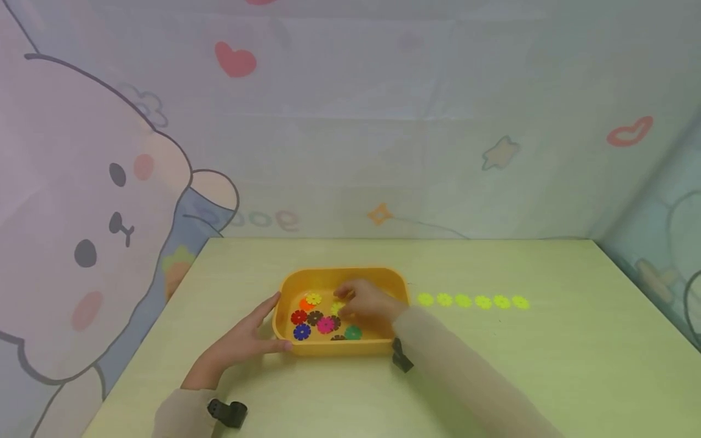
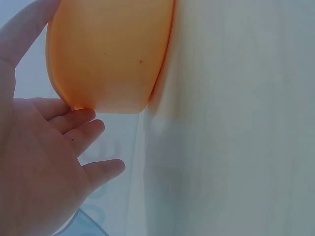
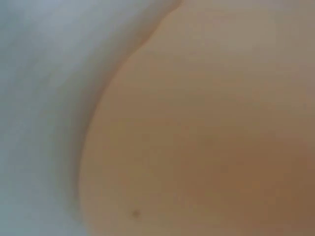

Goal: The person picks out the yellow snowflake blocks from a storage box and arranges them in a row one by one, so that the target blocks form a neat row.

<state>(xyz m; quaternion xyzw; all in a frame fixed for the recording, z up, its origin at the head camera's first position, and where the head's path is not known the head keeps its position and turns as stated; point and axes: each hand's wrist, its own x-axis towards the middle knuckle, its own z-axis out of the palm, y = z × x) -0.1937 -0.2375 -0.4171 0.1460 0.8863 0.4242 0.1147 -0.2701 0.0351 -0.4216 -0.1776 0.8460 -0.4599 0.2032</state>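
A yellow plastic basin (image 1: 350, 348) stands on the table with flower-shaped plastic discs inside: a red disc (image 1: 299, 317), a blue disc (image 1: 302, 331), a pink disc (image 1: 325, 325), a green disc (image 1: 353, 333) and several others. My left hand (image 1: 241, 340) spans the basin's left end, thumb at the near rim and fingertips against the outer wall. In the left wrist view, the left hand (image 2: 44, 152) has its fingers spread. Inside the basin, my right hand (image 1: 368, 301) has thumb and forefinger apart beside a yellow-green disc (image 1: 336, 309). Only a blurred basin wall (image 3: 197, 137) fills the right wrist view.
To the right of the basin, several yellow-green discs (image 1: 463, 301) lie in a straight row on the pale table (image 1: 569, 365). A printed curtain (image 1: 350, 134) hangs along the table's back edge. Black wrist cameras (image 1: 230, 413) sit on both wrists.
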